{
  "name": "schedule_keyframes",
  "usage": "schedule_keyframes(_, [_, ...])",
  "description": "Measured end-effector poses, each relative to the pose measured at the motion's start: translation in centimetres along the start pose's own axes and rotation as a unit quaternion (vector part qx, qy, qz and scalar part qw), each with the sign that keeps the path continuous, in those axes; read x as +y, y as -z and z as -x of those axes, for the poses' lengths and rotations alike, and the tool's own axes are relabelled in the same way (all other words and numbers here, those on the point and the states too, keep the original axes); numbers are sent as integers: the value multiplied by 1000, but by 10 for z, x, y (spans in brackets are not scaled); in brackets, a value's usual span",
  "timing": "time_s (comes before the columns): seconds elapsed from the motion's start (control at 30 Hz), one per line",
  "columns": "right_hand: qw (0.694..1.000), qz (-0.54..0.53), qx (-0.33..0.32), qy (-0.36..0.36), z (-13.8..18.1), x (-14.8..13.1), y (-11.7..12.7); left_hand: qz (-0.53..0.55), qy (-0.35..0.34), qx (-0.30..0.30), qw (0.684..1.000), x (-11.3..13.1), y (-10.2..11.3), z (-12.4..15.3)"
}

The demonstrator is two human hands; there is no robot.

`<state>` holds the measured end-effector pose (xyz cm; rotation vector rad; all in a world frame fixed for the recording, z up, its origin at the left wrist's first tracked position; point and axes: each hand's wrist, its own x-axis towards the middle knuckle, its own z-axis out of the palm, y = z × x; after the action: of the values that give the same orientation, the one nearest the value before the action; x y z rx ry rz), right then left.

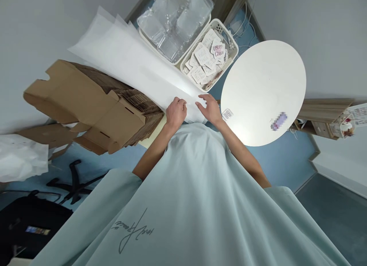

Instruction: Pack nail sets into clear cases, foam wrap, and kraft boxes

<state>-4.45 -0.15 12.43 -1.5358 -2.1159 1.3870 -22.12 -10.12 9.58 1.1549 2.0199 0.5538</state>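
A stack of large white sheets (pixel 143 73) stretches from the upper left down to the front of my body. Over its near end is my left hand (pixel 176 112), its fingers curled inward and the tips close together. Whatever they may pinch is hidden. My right hand (pixel 210 110) hovers at the sheets' right side, thumb and fingers spread apart with nothing visible between them. Beyond the hands stands a white perforated basket (pixel 207 89) filled with small printed cards (pixel 203 55), one bearing pink pieces.
Flattened brown cardboard boxes (pixel 83 101) are piled at left. Behind the sheets, a bin holds clear plastic boxes (pixel 172 21). A round white table (pixel 266 78) at right carries a small card (pixel 228 114) and a blurred purple item (pixel 279 121). A black chair base (pixel 75 184) stands lower left.
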Motion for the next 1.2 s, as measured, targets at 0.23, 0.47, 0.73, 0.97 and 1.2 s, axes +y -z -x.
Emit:
schedule_keyframes(0.23, [995,-11,-56,-85,-9,5,31,26,-79,-39,996,51,8,31])
schedule_keyframes(0.47, [986,-158,-3,-51,35,20,81,84,-139,-57,985,96,-5,41])
schedule_keyframes(0.73, [958,-240,146,-62,94,69,147,192,-10,-54,980,150,-59,28])
schedule_keyframes(0.97, [927,-296,215,-89,140,140,187,342,51,-198,917,218,-138,29])
schedule_keyframes(1.2, [904,-364,187,-122,171,203,209,274,54,-210,937,267,-219,27])
